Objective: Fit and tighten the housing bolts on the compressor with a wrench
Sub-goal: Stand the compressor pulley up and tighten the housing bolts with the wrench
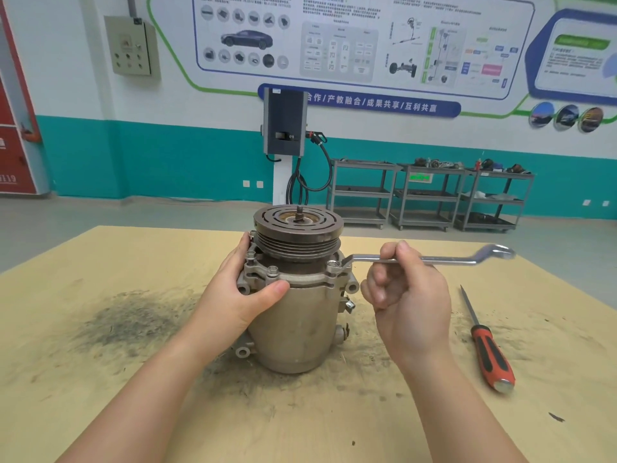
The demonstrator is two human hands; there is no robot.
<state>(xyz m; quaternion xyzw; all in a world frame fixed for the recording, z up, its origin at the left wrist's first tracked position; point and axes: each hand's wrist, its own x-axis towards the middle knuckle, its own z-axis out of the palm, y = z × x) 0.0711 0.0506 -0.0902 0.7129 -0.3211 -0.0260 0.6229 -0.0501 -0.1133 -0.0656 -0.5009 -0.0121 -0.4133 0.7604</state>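
Left hand clasping, right hand pinching

One head-worn, wide-angle view looks forward and down from above the person's forearms, which enter from the bottom edge at five and seven o'clock. It sits close over the pale wooden tabletop, whose near edge falls out of the picture. The upright grey metal compressor with its dark grooved pulley stands at the middle, the left hand and right hand on either side. Towards twelve o'clock the view faces a white and teal wall with a printed car diagram poster, far off. Straight lines bow near the edges. No second view shares the scene.
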